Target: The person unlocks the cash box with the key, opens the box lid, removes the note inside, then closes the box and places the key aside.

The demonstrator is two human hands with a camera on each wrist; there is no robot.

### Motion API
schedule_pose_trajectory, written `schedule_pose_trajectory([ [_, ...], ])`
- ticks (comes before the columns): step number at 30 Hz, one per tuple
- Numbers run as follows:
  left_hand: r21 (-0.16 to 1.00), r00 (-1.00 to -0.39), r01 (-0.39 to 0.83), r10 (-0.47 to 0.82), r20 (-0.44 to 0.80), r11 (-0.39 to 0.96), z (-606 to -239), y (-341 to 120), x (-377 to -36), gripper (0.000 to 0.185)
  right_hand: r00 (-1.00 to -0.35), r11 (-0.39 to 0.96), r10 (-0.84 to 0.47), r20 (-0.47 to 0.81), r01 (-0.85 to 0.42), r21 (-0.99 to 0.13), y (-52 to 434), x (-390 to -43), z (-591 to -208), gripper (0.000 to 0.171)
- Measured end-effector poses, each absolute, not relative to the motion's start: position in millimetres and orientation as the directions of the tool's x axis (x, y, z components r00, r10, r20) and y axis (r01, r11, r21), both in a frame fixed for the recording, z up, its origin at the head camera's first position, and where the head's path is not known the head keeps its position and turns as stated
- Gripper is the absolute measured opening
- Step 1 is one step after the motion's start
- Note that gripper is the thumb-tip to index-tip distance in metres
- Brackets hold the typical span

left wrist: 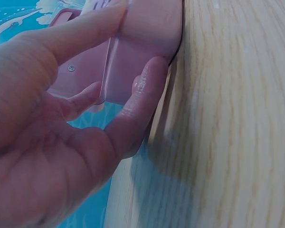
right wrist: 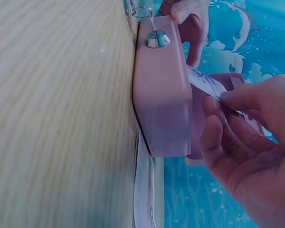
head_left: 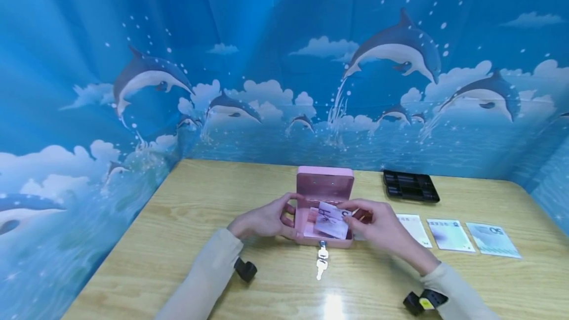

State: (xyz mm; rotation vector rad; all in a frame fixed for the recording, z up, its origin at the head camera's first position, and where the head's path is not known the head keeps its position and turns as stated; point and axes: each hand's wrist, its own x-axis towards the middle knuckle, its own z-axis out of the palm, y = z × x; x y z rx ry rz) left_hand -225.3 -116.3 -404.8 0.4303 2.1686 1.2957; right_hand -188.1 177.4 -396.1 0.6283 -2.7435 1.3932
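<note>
A small pink metal cash box (head_left: 306, 242) stands on the table with its lid (head_left: 326, 186) raised. My left hand (head_left: 266, 219) holds the box by its left side, the thumb at the front corner and a finger near the hinge. Between thumb and fingertips, my right hand (head_left: 383, 223) pinches a purplish banknote (head_left: 330, 222), tilted over the open box. Reddish paper (head_left: 309, 223) shows inside beneath it. A key ring with keys (head_left: 322, 260) hangs from the front lock (right wrist: 157, 39). The box's right interior is partly hidden by the banknote and right hand.
Right of the box lie several banknotes in a row, among them a pale one (head_left: 415, 231), a bluish one (head_left: 451, 236) and a greenish one (head_left: 494, 241). Behind them sits a black compartment tray (head_left: 411, 186). A dolphin-print curtain (head_left: 266, 63) hangs behind the wooden table (head_left: 213, 186).
</note>
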Motion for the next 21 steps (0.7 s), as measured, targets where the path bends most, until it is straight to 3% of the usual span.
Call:
schedule_pose_trajectory([
  [9,0.887,-0.779,-0.015,0.551,-0.299,0.461,-405,-116,-227,0.093,-0.927,0.516,-0.308,0.217,-0.354,-0.78,194,-183,-390,0.027],
  [21,0.881,-0.78,0.004,0.553,-0.293,0.473,-403,-117,-226,0.092,-0.942,0.542,-0.331,0.061,-0.242,-0.805,218,-178,-381,0.025],
])
